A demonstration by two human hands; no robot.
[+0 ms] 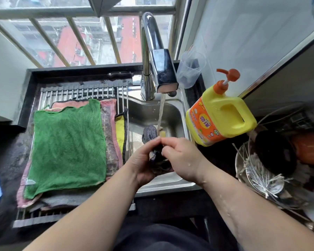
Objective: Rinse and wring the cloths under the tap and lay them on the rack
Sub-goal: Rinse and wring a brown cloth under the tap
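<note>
Both my hands meet over the sink (172, 122), and both grip the same dark purple cloth (149, 133), which is bunched into a wet lump. My left hand (143, 160) curls round its near end from the left, and my right hand (181, 156) closes on it from the right, so our fingertips almost touch on top. The far end of the cloth sticks out beyond my fingers, with a small yellow patch (163, 134) showing beside it. Water (160, 113) runs in a thin stream from the chrome tap (156, 51) and lands right at that patch. Drops of water sit on my right wrist and forearm. To the left, the metal rack (71, 92) spans the sink's other side, and a green cloth (67, 145) lies flat on top of a pile of pinkish cloths (111, 142) there. A yellow cloth with a black edge (120, 131) lies at the pile's right side, just beside the open basin. A yellow detergent bottle with an orange pump (219, 115) stands on the counter to the right of the sink, and a clear plastic cup (190, 69) stands behind it near the tap.
</note>
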